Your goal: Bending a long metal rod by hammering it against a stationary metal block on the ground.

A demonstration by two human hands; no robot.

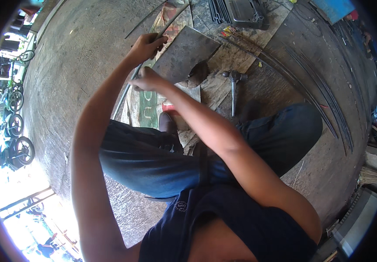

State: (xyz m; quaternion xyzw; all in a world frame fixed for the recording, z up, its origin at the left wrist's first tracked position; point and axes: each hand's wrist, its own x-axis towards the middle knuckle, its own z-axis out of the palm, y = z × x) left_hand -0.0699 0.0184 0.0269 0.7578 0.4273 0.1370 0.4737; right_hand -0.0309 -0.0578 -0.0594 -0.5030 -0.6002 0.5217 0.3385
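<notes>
A long thin metal rod (pixel 171 21) slants from the top middle down toward my left knee. My left hand (pixel 148 47) is closed around its upper part. Lower down, my right hand (pixel 147 81) reaches across my body and pinches the same rod, slightly blurred by motion. Just right of both hands lies a flat dark metal plate (pixel 184 51), resting on worn printed sheeting (pixel 148 105). A hammer (pixel 234 94) lies beyond the plate to the right, its head away from me and its handle toward me.
Long thin rods (pixel 323 98) lie in bundles on the floor at the right. A grey metal case (pixel 246 14) stands at the top, beside several short dark bars (pixel 218 11). My shoe (pixel 167 123) is on the sheeting. Parked motorcycles (pixel 22 150) line the far left.
</notes>
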